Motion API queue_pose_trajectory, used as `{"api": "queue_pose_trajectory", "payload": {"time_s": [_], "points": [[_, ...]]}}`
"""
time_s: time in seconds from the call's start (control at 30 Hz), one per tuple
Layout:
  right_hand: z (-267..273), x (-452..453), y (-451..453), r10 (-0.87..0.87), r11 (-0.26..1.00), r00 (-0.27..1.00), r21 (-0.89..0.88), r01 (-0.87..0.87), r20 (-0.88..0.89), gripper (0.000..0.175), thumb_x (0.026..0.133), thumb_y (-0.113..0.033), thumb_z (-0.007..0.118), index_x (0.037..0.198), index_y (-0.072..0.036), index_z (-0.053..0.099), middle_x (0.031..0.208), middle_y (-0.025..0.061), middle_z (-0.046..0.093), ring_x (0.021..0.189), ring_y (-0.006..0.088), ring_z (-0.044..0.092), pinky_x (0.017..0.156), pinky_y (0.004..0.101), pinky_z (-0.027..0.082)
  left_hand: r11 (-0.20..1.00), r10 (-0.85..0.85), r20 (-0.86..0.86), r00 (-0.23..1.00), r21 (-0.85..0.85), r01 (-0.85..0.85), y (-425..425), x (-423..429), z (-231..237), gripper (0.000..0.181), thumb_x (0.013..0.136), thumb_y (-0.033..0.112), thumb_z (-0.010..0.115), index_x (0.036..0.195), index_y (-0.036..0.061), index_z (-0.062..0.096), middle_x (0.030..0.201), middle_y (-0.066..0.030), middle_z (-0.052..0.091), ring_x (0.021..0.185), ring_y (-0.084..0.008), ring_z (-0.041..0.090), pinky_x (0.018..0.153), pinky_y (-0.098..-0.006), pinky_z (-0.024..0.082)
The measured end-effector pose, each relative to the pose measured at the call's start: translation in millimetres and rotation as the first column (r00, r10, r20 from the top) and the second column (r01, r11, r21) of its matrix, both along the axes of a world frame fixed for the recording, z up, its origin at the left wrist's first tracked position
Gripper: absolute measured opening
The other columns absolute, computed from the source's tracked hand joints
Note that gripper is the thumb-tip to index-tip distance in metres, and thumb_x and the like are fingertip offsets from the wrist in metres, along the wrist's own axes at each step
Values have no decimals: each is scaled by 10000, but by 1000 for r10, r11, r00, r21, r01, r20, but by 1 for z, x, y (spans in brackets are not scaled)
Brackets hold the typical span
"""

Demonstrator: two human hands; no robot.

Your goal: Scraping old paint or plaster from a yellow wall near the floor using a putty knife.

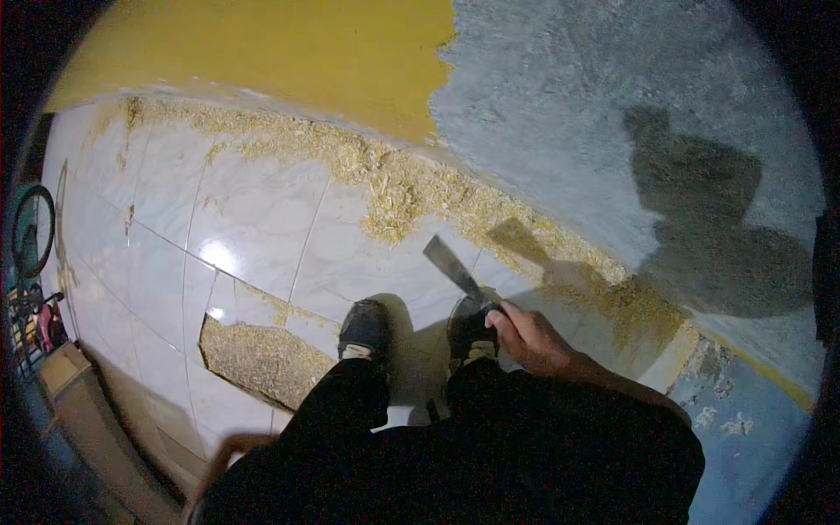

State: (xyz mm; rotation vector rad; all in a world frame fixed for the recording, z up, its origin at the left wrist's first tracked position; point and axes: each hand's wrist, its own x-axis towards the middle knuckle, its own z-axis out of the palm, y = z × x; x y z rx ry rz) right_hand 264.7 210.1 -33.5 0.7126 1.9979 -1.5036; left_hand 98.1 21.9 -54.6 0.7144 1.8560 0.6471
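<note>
My right hand (535,341) grips the dark handle of a scraper, a broad flat putty knife (453,266). Its blade points up and left, above the tiled floor (256,203) near my right shoe (469,325). Ahead is a wall with yellow paint (262,52) on the left and a bare grey surface (551,79) on the right, with a ragged edge between them. Paint scrapings (394,203) lie along the wall's foot. At the lower left, part of my left hand or arm (239,443) shows dimly; its fingers cannot be made out.
A piece of cardboard (262,357) covered with scrapings lies left of my left shoe (364,328). A long cardboard box (98,413) and a wheel (33,230) stand at the far left. Blue, flaking paint (741,433) shows at the lower right. Shadows fall on the grey wall.
</note>
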Motion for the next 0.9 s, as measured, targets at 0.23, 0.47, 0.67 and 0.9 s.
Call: {"api": "queue_pose_trajectory", "payload": {"time_s": [0.23,0.47,0.67,0.9], "points": [[-25,-23,6,-128,948,944,241,206,-304,273,886,-248,435,936,19,458,660,150,491,586,243,492,540,338,391,977,25,-137,990,212,4,-30,-98,4,311,870,228,482,1138,70,469,854,-131,596,756,-168,568,681,-311,469],[-26,-31,-6,-251,864,870,306,399,-425,321,874,-296,435,957,14,437,602,71,441,548,156,468,527,315,391,641,176,905,387,193,-743,104,-8,-54,605,876,513,285,1188,8,403,1055,-121,531,985,-214,505,861,-336,390],[-49,-40,-22,-261,913,845,165,373,-467,447,911,-267,326,1266,-2,265,583,60,442,423,134,408,411,261,346,593,173,972,161,27,-805,119,-9,-32,399,910,404,328,925,40,492,794,-27,526,716,-112,502,646,-261,415],[-91,-57,-26,464,343,736,866,363,-493,425,866,-295,414,1164,8,424,886,99,569,543,166,491,523,316,450,624,252,923,292,75,-777,117,-29,-27,510,870,519,314,695,73,491,534,-1,457,436,-108,423,435,-217,348]]}}
